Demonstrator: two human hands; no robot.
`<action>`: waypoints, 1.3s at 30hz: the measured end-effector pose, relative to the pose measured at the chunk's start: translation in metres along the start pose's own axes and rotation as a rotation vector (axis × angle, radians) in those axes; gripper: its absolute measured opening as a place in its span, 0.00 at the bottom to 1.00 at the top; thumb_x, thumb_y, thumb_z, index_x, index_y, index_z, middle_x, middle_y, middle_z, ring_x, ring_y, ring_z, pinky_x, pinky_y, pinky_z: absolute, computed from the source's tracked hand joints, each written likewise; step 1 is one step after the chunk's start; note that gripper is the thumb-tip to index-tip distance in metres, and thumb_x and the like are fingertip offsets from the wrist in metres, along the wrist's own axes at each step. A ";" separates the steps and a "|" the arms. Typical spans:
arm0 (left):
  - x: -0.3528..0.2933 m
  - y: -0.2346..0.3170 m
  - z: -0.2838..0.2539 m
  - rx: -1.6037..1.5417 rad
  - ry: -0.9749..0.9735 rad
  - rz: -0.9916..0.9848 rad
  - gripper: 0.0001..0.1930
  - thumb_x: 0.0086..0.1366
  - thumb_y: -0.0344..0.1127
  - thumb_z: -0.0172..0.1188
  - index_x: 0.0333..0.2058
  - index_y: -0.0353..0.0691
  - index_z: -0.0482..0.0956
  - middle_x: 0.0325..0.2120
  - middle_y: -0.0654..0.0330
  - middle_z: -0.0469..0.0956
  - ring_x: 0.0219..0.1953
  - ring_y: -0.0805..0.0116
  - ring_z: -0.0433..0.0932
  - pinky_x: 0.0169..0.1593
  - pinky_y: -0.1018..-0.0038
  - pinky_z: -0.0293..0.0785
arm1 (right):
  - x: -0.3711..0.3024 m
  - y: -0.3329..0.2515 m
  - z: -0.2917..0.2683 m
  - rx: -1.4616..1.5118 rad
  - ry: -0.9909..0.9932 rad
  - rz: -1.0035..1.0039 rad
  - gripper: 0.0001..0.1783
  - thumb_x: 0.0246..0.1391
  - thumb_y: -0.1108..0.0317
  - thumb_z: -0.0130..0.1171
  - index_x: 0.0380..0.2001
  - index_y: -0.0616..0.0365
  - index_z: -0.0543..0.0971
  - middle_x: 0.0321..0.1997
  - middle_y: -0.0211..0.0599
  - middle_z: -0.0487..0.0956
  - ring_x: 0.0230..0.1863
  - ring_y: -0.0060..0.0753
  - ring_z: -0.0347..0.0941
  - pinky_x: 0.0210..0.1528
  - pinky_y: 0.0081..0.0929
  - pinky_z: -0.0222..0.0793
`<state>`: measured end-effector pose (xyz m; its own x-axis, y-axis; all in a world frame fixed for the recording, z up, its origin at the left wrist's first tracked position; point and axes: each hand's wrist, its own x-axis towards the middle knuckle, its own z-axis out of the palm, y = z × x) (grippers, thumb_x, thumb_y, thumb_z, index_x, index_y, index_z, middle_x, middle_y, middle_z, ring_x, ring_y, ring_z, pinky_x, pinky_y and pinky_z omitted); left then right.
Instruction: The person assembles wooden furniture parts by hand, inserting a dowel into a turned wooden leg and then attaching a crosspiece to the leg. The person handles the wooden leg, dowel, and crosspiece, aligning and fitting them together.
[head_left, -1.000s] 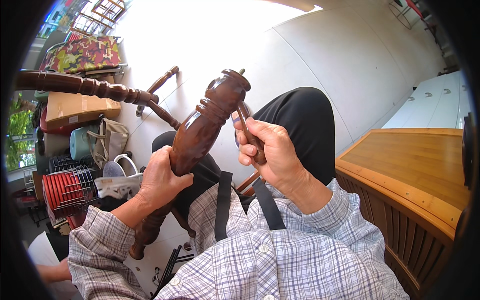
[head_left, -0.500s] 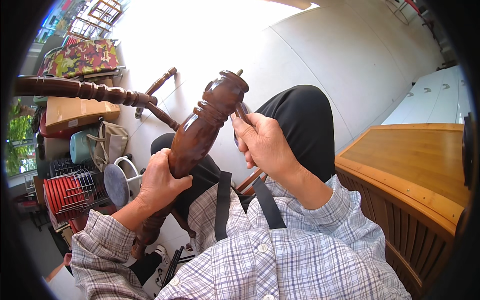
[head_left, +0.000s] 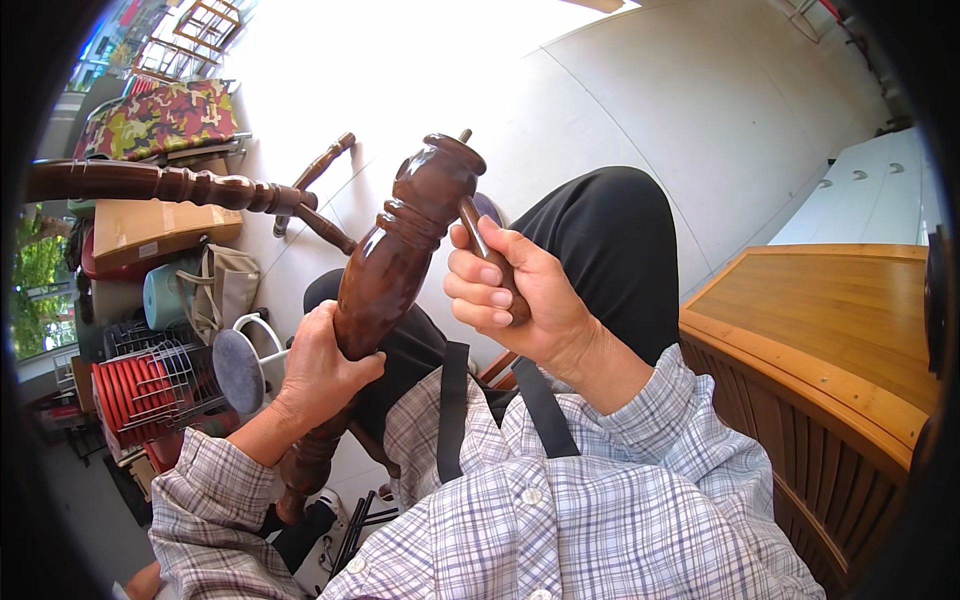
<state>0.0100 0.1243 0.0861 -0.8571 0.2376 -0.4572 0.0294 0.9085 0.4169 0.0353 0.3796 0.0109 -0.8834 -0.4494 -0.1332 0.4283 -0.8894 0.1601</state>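
A thick, glossy dark-brown turned wooden post (head_left: 390,270) slants up in front of me, its capped top bearing a short pin. My left hand (head_left: 325,365) is wrapped round its lower middle. In my right hand (head_left: 550,300) is a slim brown wooden peg (head_left: 477,222), fingers curled about its thicker end. The thin end of the peg meets the post's right side just below the cap; whether it sits in a hole cannot be made out. Farther left, another turned wooden piece (head_left: 160,182) runs across, with shorter turned arms (head_left: 325,160) at its end.
A wooden cabinet (head_left: 830,310) with a slatted side stands close on my right. On the left are a round-seated stool (head_left: 238,370), red coiled hose in a wire rack (head_left: 130,400), a cloth bag (head_left: 220,285) and a cardboard box (head_left: 160,225). Black rods (head_left: 355,530) lie below.
My right hand has turned so its curled fingers face up, and more of the peg shows. The post's top has shifted slightly left. My left hand keeps its hold.
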 end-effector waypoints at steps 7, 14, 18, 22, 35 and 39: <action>0.000 -0.006 0.002 -0.036 0.002 -0.002 0.28 0.46 0.41 0.75 0.43 0.32 0.74 0.39 0.44 0.77 0.46 0.46 0.77 0.52 0.58 0.75 | -0.003 -0.008 0.008 -0.399 0.167 -0.032 0.21 0.77 0.55 0.45 0.51 0.66 0.73 0.27 0.31 0.72 0.20 0.20 0.69 0.21 0.22 0.71; -0.002 -0.002 0.001 -0.007 -0.002 -0.011 0.28 0.46 0.40 0.75 0.43 0.32 0.74 0.40 0.46 0.76 0.46 0.47 0.77 0.52 0.59 0.75 | -0.014 -0.007 0.017 -1.265 0.413 -0.151 0.20 0.74 0.55 0.53 0.47 0.66 0.74 0.27 0.34 0.76 0.18 0.20 0.74 0.15 0.19 0.69; -0.002 -0.004 0.003 -0.025 0.006 -0.012 0.28 0.46 0.39 0.74 0.43 0.32 0.74 0.40 0.46 0.76 0.46 0.47 0.77 0.52 0.59 0.75 | -0.012 -0.002 0.009 -0.433 0.236 -0.046 0.20 0.77 0.56 0.45 0.48 0.65 0.75 0.28 0.32 0.75 0.20 0.20 0.70 0.21 0.23 0.67; -0.001 -0.004 0.003 -0.035 0.009 -0.032 0.28 0.47 0.39 0.74 0.44 0.32 0.74 0.39 0.46 0.76 0.45 0.47 0.77 0.52 0.59 0.75 | -0.002 0.004 -0.007 0.099 0.007 0.026 0.24 0.79 0.54 0.37 0.50 0.63 0.75 0.28 0.30 0.74 0.25 0.23 0.66 0.27 0.24 0.65; -0.003 -0.001 0.001 0.006 0.004 -0.040 0.27 0.47 0.39 0.74 0.43 0.31 0.75 0.40 0.46 0.76 0.46 0.49 0.77 0.52 0.59 0.75 | -0.018 -0.003 0.022 -1.367 0.416 -0.154 0.28 0.76 0.50 0.49 0.48 0.72 0.77 0.22 0.31 0.77 0.18 0.16 0.70 0.20 0.18 0.68; -0.002 -0.004 0.003 -0.028 0.016 -0.035 0.26 0.47 0.39 0.74 0.42 0.31 0.75 0.38 0.47 0.76 0.44 0.50 0.78 0.50 0.59 0.75 | -0.011 0.004 0.011 -0.483 0.344 -0.087 0.25 0.78 0.54 0.44 0.50 0.71 0.76 0.22 0.33 0.76 0.19 0.21 0.69 0.24 0.24 0.68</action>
<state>0.0132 0.1211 0.0833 -0.8656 0.1999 -0.4591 -0.0151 0.9060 0.4230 0.0449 0.3816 0.0243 -0.8413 -0.3031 -0.4475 0.4664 -0.8256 -0.3176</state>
